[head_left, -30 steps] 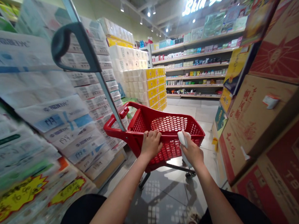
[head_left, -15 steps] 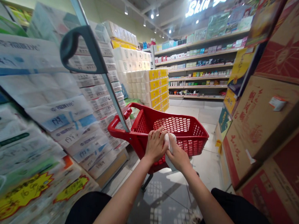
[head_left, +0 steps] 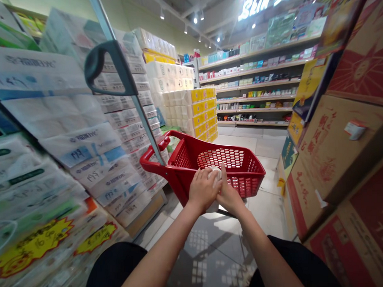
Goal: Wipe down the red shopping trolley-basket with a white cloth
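Note:
In front of my knees stands a red shopping basket (head_left: 174, 170) on legs, with honeycomb-holed sides. A metal pole (head_left: 147, 126) with a dark grey grip (head_left: 129, 83) rises from its left end. Before the near side, my left hand (head_left: 202, 188) wraps its fingers over a crumpled white cloth (head_left: 216, 172), possibly a wipe. My right hand (head_left: 229, 197) closes on the cloth from the other side, thumb pointing up, and the two hands touch. A bit of white shows below the hands too. Much of the cloth is hidden by my fingers.
Stacked white tissue packs (head_left: 93, 139) with yellow price tags (head_left: 33, 246) line the left. Yellow-and-white packs (head_left: 201, 112) stand beyond the basket. Cardboard boxes (head_left: 340, 145) crowd the right side. Product shelves (head_left: 253, 95) fill the back above a tiled floor (head_left: 264, 223).
The cloth's long hanging end has gathered up between my hands. My left hand has turned more over it, and my right thumb now points upward. The basket has barely shifted.

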`<action>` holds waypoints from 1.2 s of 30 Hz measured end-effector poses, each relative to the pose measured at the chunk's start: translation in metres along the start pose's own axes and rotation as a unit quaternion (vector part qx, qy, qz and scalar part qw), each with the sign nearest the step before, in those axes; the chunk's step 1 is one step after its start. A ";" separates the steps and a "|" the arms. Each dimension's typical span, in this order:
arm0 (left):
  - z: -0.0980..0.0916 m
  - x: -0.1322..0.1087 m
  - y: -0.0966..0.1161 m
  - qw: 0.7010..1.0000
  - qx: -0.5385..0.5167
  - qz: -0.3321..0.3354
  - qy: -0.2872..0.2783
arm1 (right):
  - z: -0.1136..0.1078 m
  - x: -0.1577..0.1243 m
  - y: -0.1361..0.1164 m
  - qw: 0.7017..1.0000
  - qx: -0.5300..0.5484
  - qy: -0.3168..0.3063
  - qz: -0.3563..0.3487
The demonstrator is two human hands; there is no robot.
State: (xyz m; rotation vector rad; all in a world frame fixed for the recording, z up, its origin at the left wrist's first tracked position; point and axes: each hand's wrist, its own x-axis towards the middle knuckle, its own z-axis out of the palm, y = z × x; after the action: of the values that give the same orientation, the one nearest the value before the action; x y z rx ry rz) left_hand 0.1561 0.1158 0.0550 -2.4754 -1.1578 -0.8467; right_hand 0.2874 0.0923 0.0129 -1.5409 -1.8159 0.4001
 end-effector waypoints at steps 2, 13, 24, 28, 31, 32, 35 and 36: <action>0.001 0.004 -0.002 1.000 0.021 -0.002 -0.004 | -0.013 0.000 0.003 0.998 -0.061 -0.009 0.009; 0.026 0.011 -0.020 0.994 0.109 0.002 -0.009 | -0.020 -0.001 0.054 0.933 -0.293 0.201 -0.057; -0.018 -0.024 -0.123 0.987 0.127 -0.063 0.071 | -0.002 -0.001 0.043 0.937 -0.295 0.169 -0.082; 0.000 -0.026 -0.105 0.984 0.126 -0.096 0.081 | 0.006 -0.003 0.030 0.938 -0.293 0.159 -0.091; 0.013 -0.027 -0.091 0.990 0.119 -0.060 0.045 | 0.008 -0.005 0.025 0.939 -0.294 0.148 -0.102; 0.013 -0.028 -0.091 0.991 0.119 -0.048 0.033 | 0.008 -0.006 0.025 0.938 -0.296 0.145 -0.104; -0.002 -0.034 -0.110 0.992 0.125 -0.022 0.005 | 0.009 -0.006 0.026 0.937 -0.299 0.148 -0.101; -0.011 -0.036 -0.122 0.991 0.130 -0.018 0.002 | 0.010 -0.006 0.026 0.937 -0.299 0.151 -0.098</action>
State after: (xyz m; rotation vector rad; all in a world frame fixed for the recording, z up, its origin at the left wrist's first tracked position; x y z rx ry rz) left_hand 0.0402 0.1668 0.0419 -2.2472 -1.2298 -0.6633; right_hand 0.2999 0.0944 -0.0123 -1.6642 -1.9082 -0.5108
